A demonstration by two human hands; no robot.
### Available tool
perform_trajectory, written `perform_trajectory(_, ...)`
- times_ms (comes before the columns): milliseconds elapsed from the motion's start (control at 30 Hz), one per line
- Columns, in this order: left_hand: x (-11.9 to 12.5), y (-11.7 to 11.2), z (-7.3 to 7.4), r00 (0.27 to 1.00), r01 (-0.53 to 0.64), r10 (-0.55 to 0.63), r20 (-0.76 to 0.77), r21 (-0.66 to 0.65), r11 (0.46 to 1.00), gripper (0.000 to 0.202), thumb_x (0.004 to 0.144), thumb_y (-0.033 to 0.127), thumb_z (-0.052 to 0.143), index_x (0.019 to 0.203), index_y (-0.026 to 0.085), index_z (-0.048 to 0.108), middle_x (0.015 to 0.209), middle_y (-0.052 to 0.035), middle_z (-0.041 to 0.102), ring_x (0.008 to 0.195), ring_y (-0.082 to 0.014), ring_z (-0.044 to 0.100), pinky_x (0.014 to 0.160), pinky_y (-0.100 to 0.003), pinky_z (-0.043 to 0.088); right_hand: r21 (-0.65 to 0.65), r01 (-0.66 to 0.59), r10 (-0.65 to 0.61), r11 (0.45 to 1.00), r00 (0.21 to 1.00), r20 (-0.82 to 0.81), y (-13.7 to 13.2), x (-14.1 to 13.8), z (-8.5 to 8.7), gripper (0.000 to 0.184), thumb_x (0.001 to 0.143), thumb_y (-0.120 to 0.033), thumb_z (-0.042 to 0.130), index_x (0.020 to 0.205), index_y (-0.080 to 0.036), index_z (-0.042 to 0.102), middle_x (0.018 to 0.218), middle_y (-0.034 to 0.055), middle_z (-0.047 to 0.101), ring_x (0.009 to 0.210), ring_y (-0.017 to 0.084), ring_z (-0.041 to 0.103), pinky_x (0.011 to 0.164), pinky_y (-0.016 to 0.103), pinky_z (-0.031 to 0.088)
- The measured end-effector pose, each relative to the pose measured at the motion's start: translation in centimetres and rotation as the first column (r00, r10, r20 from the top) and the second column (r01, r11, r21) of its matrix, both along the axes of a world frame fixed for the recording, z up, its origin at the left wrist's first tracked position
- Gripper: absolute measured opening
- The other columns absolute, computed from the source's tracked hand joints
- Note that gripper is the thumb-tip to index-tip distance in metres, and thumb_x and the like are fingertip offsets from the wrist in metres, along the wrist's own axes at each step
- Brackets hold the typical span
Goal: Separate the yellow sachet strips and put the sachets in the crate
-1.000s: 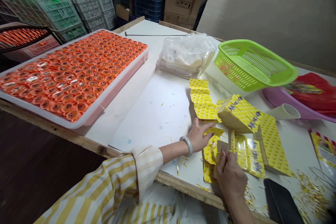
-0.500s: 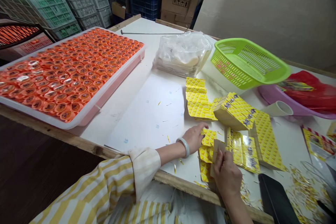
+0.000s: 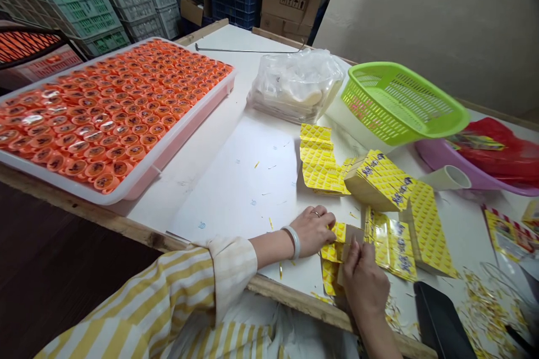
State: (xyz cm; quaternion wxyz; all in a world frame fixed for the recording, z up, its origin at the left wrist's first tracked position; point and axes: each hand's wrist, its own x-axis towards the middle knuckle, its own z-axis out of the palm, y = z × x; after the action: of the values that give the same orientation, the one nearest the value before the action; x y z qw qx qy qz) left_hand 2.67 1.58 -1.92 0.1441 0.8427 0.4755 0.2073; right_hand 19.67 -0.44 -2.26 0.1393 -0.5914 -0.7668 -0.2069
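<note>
Left hand (image 3: pixel 312 231) has slid slightly down the frame, and its outstretched fingers have curled in since half a second ago, settling on the yellow-patterned cards (image 3: pixel 332 252) right of lower centre; both hands now seem to be working at one spot. At far left, a white tray (image 3: pixel 115 196) packed with round orange pieces (image 3: pixel 113 106) fills that side. Left of centre, a white sheet (image 3: pixel 227 190) carries a few scraps. The left fingertips touch the upper part of the cards; whether they pinch one, I cannot tell. Just beside them, the right hand (image 3: pixel 365 280) still pinches a grey-brown card (image 3: pixel 352 234) between thumb and fingers. Farther right are thicker yellow stacks (image 3: pixel 433 230), then, at lower right, a dark flat object (image 3: pixel 442 320) and scattered yellow clippings (image 3: pixel 484 308).
</note>
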Motion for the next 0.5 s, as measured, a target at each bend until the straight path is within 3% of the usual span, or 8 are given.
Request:
perform_trajectory(100, 0.05, 0.33, -0.56, 0.997, 0.073, -0.073, -0.020, 0.021, 0.997, 0.020, 0.090, 0.025, 0.051, 0.089, 0.022, 0.070, 0.102, -0.0059, 0.058, 0.095, -0.0220, 0.046, 0.073, -0.033, 0.040, -0.051, 0.048, -0.048, 0.998, 0.999, 0.009, -0.08, -0.07, 0.04, 0.034, 0.095, -0.035, 0.032, 0.073, -0.016, 0.050, 0.045, -0.0042, 0.038, 0.037, 0.008, 0.030, 0.042, 0.021, 0.015)
perform_trajectory(367, 0.12, 0.67, -0.55, 0.998, 0.056, -0.055, 0.012, -0.077, 0.995, 0.024, 0.092, 0.027, 0.047, 0.094, 0.021, 0.070, 0.101, -0.0048, 0.059, 0.089, -0.0203, 0.050, 0.071, -0.030, 0.040, -0.087, 0.028, -0.019, 0.996, 0.994, 0.109, -0.17, -0.09, 0.58, 0.038, 0.095, -0.038, 0.029, 0.071, -0.017, 0.049, 0.043, -0.0046, 0.035, 0.036, 0.008, 0.027, 0.042, 0.020, 0.012)
perform_trajectory(500, -0.05, 0.88, -0.48, 0.995, 0.100, -0.098, 0.021, -0.089, 0.991, 0.022, 0.092, 0.028, 0.049, 0.093, 0.022, 0.070, 0.102, -0.0031, 0.060, 0.089, -0.0193, 0.050, 0.072, -0.029, 0.040, -0.062, 0.072, -0.065, 0.995, 0.992, 0.109, -0.14, -0.34, 0.71, 0.040, 0.095, -0.039, 0.027, 0.070, -0.016, 0.049, 0.042, -0.0042, 0.035, 0.035, 0.008, 0.027, 0.041, 0.020, 0.014)
